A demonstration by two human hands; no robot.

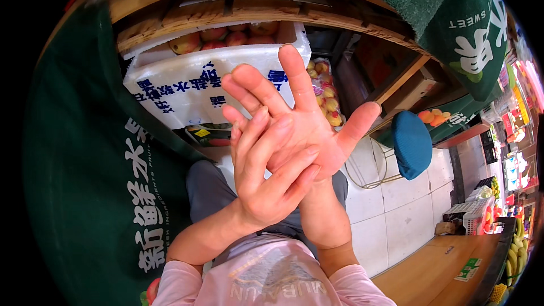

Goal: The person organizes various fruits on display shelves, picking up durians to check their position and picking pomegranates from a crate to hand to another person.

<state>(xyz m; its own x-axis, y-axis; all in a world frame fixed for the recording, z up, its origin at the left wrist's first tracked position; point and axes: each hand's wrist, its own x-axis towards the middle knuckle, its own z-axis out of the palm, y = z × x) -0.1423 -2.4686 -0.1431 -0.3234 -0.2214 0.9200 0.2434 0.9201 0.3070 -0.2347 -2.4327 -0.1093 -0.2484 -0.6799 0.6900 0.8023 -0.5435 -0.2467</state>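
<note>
Both bare hands are raised in front of my body, one laid over the other. My right hand [314, 130] faces palm up, its fingers stretched apart and its thumb out to the right; it holds nothing. My left hand [263, 184] lies across the right palm, back up. Its fingers are extended and slightly bent, their tips touching the right palm and the bases of its fingers. I see nothing held between the two hands. Beyond them stands a white foam box [218, 73] with blue marks and red-yellow fruit [212, 34] inside.
The wooden shelf edge [243, 10] runs above the box. Netted yellow-red fruit [328, 99] stands beside it. A blue-topped stool [411, 144] is on the tiled floor [402, 221] to the right. Green printed cloth [90, 164] hangs at left. A wooden panel [430, 266] and bananas [515, 252] are lower right.
</note>
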